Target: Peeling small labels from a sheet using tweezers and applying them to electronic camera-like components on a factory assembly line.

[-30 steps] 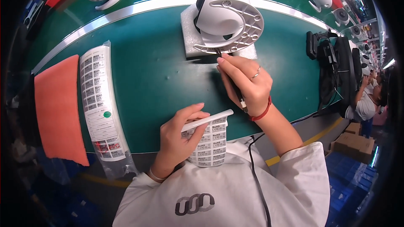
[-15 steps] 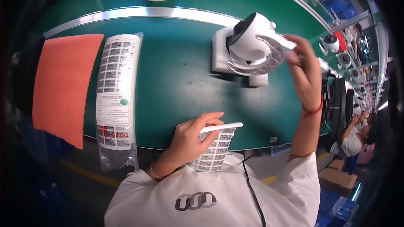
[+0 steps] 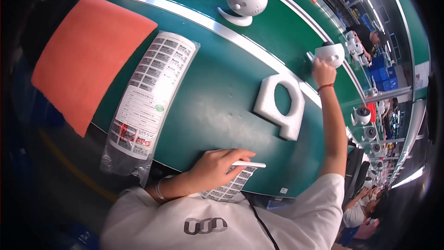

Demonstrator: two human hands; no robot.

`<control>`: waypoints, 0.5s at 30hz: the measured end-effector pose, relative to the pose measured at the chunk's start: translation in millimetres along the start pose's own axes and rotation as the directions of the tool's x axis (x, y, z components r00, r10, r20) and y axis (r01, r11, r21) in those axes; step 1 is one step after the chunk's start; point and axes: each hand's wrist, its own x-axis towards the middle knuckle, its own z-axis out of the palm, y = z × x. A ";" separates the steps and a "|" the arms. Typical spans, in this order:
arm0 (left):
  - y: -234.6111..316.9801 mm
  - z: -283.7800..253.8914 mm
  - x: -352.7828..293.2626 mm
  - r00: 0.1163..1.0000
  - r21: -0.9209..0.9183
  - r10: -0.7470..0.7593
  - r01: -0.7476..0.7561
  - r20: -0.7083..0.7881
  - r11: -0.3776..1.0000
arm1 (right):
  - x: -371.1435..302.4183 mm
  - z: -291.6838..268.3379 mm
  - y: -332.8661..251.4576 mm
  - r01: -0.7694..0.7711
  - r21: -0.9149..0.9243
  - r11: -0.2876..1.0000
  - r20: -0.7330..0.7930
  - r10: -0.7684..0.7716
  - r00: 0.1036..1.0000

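Observation:
My right hand [image 3: 324, 72] reaches out to the far right over the green belt, fingers closed on a white round device [image 3: 332, 54] with a dark top. Its lower part is hidden behind the hand. Close to my body, my left hand [image 3: 216, 170] pinches a sheet of printed labels [image 3: 230, 190] along its folded or rolled white upper edge; the sheet hangs down past the table's front edge. A white foam block [image 3: 263, 99] with a round opening lies on the table between the two hands, touched by neither.
Left of the foam lies a clear bag of label sheets [image 3: 152, 76], beside an orange mat [image 3: 92, 55]. A second white device [image 3: 251, 3] on a curved stand sits on the belt, past a metal rail [image 3: 203, 22]. Other devices and people show at far right.
My right hand has carried the white device off the foam block, away and over the rail to the belt. The left hand still holds the labels. The view has turned.

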 end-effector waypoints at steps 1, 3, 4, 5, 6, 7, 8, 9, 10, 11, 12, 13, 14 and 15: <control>-0.9 0.5 0.8 1.000 -0.002 0.003 -0.003 -0.017 1.000 | -1.9 26.2 -1.3 0.055 -0.088 0.995 -0.001 -0.055 0.998; -0.9 0.3 1.2 1.000 0.015 -0.001 0.000 0.017 1.000 | -4.4 42.7 -10.4 0.003 0.051 0.999 -0.083 0.001 0.997; -1.3 0.8 1.3 1.000 0.019 0.001 -0.001 0.012 1.000 | -4.0 38.2 -16.6 -0.040 0.083 0.996 0.021 0.038 0.999; -0.8 0.8 -0.2 1.000 0.016 -0.008 0.008 0.002 1.000 | 2.4 24.6 -26.4 -0.027 0.088 0.996 0.020 0.025 0.999; -0.3 0.6 -0.6 1.000 0.008 -0.004 0.004 -0.003 1.000 | 8.1 10.1 -34.1 -0.005 0.153 0.988 0.007 0.004 1.000; 0.8 0.2 -1.3 1.000 -0.001 0.001 -0.001 -0.004 1.000 | 13.6 -7.7 -42.2 0.015 0.215 0.977 -0.004 -0.014 1.000; 1.1 0.5 -0.8 1.000 -0.007 0.001 -0.001 -0.001 1.000 | 22.6 -22.1 -49.9 -0.026 0.283 0.959 0.078 0.003 0.997; 1.7 1.2 -0.4 1.000 0.001 -0.005 0.005 -0.003 1.000 | 33.7 -33.9 -57.0 0.029 0.419 0.908 0.088 -0.072 0.994; 1.3 1.4 0.3 1.000 0.011 -0.012 0.012 -0.003 1.000 | 48.0 -44.9 -66.9 0.075 0.548 0.833 0.086 -0.145 0.986; 0.3 1.3 0.3 1.000 0.010 -0.013 0.012 0.005 1.000 | 64.2 -58.8 -83.9 0.112 0.628 0.770 0.055 -0.187 0.981; -0.3 0.8 -0.8 1.000 0.020 -0.001 0.001 0.004 1.000 | 81.5 -77.8 -105.2 0.148 0.703 0.696 0.018 -0.226 0.974; -0.6 0.8 -2.8 1.000 0.033 0.007 -0.006 -0.003 0.999 | 101.1 -109.9 -128.1 0.074 0.743 0.665 0.159 -0.282 0.946; -0.4 1.5 -3.4 1.000 0.030 0.011 -0.011 0.011 0.999 | 115.9 -120.2 -142.2 0.028 0.733 0.680 0.250 -0.308 0.918; -0.7 2.0 -3.8 1.000 0.027 0.000 0.000 -0.001 1.000 | 128.4 -128.3 -155.5 -0.015 0.708 0.706 0.329 -0.310 0.892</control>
